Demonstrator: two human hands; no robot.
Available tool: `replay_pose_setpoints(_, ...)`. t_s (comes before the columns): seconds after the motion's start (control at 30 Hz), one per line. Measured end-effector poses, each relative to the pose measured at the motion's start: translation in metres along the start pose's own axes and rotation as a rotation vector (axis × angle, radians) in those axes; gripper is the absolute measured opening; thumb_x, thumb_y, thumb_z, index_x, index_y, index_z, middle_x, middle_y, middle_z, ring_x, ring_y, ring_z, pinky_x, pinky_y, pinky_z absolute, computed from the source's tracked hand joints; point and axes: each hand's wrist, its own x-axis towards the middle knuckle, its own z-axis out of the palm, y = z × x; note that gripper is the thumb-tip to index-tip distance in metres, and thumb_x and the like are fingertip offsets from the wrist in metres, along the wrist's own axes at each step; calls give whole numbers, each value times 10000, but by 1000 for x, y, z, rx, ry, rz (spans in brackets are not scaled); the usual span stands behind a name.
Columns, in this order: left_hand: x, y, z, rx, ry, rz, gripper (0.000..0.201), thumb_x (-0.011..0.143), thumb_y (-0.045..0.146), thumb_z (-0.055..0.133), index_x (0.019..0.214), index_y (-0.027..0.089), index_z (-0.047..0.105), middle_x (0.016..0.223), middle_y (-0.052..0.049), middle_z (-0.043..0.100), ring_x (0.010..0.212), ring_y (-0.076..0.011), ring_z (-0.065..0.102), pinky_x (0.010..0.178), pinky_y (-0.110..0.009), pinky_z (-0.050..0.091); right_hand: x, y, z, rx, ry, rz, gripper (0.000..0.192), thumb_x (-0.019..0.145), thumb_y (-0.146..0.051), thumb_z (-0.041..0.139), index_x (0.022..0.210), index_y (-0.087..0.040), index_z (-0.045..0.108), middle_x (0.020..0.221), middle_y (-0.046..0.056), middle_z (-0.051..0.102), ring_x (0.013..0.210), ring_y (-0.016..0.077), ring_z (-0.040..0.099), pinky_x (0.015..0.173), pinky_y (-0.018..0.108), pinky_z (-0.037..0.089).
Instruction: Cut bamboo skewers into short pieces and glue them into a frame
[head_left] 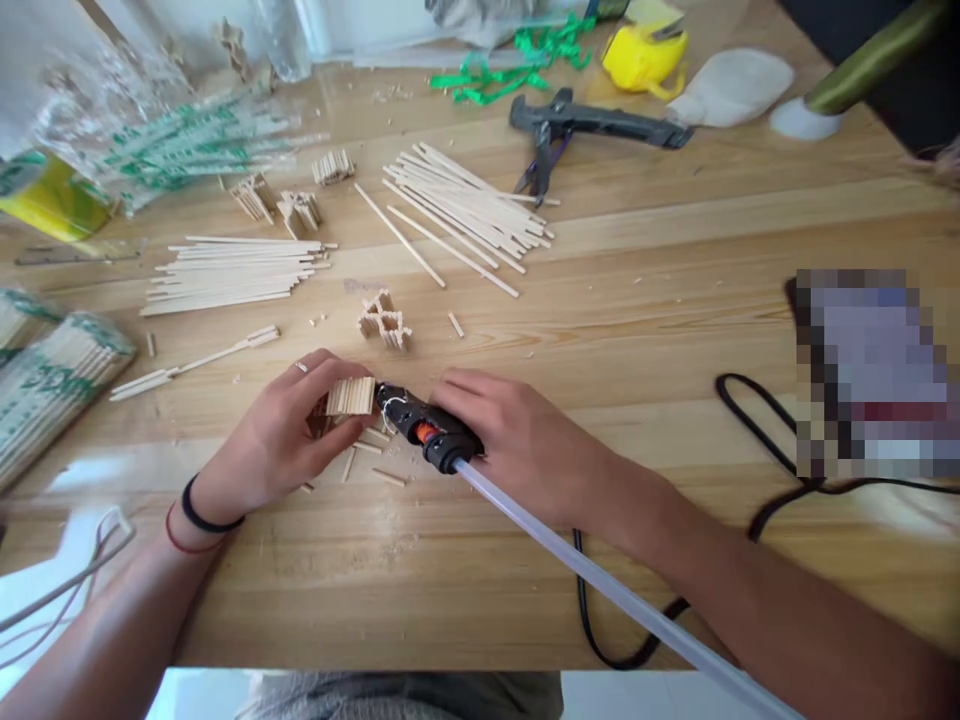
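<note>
Panel [349, 396]: a small slab of short glued sticks, near the table's [675, 260] front edge, left of middle.
Left hand [289, 435]: fingers closed on the panel's sides.
Right hand [510, 430]: wrapped round the glue gun [420, 428], nozzle touching the panel.
Handling: light, stiff, likely brittle at the joints; best held by the edges, clear of hot glue.

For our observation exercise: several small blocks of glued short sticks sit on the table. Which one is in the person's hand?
The flat stick panel in the left hand, meeting the nozzle of the glue gun held by the right hand. The other blocks lie untouched farther up the table.
</note>
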Motion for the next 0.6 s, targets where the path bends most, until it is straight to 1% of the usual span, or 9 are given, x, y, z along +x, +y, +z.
replay_pose_setpoints(0.17, -1, 0, 1, -31, 14, -1, 249, 995, 304, 611, 1225, 210, 615, 1028, -50, 622, 750, -150, 595, 630, -255, 484, 1, -1, 0, -3, 12, 11, 148, 828, -62, 593, 899, -191, 569, 902, 48, 633, 810, 199, 576, 732, 306, 454)
replay_pose_setpoints(0.33, -2, 0, 2, -49, 20, -4, 245, 991, 279, 605, 1228, 216, 617, 1042, -62, 636, 787, -163, 614, 644, -261, 496, 1, -4, -2, -11, -1, 13, 174, 813, -48, 598, 924, -181, 591, 924, 57, 650, 813, 198, 594, 735, 306, 477)
replay_pose_setpoints(0.5, -2, -1, 3, -58, 37, 12, 244, 996, 272, 601, 1234, 220, 616, 1043, -59, 647, 810, -170, 630, 671, -271, 514, 3, -3, 0, -23, -13, 38, 149, 822, -60, 614, 913, -177, 600, 962, 78, 671, 854, 218, 618, 774, 334, 504)
replay_pose_setpoints(0.6, -2, 0, 2, -49, 53, 25, 238, 992, 275, 615, 1224, 222, 625, 1047, -59, 664, 870, -189, 654, 741, -295, 535, 3, -2, 1, 3, 3, 27, 162, 825, -48, 623, 902, -187, 593, 950, 63, 681, 847, 209, 628, 778, 322, 510)
